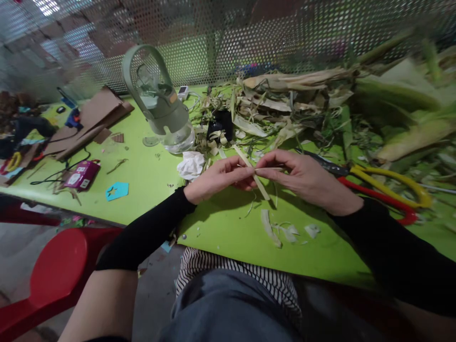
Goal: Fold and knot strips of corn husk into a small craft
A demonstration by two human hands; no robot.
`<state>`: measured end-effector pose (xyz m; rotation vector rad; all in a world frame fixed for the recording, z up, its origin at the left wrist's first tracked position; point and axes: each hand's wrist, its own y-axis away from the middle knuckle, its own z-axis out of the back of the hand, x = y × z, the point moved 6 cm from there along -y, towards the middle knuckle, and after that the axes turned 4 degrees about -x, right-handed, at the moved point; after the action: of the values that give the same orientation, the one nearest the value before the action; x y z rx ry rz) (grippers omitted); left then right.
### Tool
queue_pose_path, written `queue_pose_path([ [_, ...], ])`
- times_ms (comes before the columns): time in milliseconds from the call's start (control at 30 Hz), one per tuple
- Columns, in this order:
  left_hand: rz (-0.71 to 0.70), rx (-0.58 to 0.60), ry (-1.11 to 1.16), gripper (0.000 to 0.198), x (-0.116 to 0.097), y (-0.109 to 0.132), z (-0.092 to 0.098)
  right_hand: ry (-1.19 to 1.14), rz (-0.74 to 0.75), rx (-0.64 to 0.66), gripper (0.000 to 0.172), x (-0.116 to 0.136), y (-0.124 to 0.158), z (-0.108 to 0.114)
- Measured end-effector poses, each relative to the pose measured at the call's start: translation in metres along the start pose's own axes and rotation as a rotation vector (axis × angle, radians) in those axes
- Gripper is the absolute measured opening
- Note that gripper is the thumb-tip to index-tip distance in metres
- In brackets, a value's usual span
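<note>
Above the green table (149, 202), my left hand (223, 175) and my right hand (306, 178) meet, fingertips close together. Between them is a narrow pale corn husk strip (262, 189), slanting from upper left to lower right. My left fingers pinch it near its middle. The right thumb and fingers are closed at the same spot, and a thin strand (272, 169) shows along them; its far end is hidden. Under the hands lie a curled husk scrap (270, 228) and small white bits (312, 231).
Corn husks (281, 95) heap along the back and right. Large scissors (395, 183) with yellow and red handles lie beside my right wrist. A water bottle (167, 114), crumpled tissue (191, 165), blue star cutout (117, 191), purple box (82, 175) and cardboard (96, 114) stand leftward. A red stool (59, 261) is below.
</note>
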<state>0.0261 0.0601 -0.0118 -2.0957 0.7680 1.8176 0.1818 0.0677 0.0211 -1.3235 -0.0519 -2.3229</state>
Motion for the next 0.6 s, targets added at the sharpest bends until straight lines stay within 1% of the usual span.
queue_pose_path([
  [67, 0.038, -0.008, 0.025, 0.020, 0.002, 0.000, 0.000, -0.017, -0.011, 0.006, 0.034, 0.000, 0.000, -0.001],
  [133, 0.074, -0.014, 0.070, 0.015, 0.005, -0.001, 0.000, -0.048, -0.029, -0.035, 0.035, -0.004, 0.001, 0.000],
  [233, 0.130, -0.003, 0.126, 0.016, 0.010, -0.002, -0.002, -0.090, -0.051, -0.081, 0.036, -0.013, 0.000, 0.001],
  [300, 0.159, 0.020, 0.159, 0.016, 0.012, -0.002, -0.005, -0.081, -0.034, -0.097, 0.033, -0.014, -0.001, 0.000],
  [467, 0.209, 0.106, 0.160, 0.020, 0.018, -0.003, -0.012, -0.048, 0.020, -0.128, 0.020, -0.002, 0.001, -0.003],
  [600, 0.242, 0.162, 0.187, 0.019, 0.022, 0.000, -0.018, -0.138, -0.038, -0.200, 0.016, 0.004, 0.008, -0.006],
])
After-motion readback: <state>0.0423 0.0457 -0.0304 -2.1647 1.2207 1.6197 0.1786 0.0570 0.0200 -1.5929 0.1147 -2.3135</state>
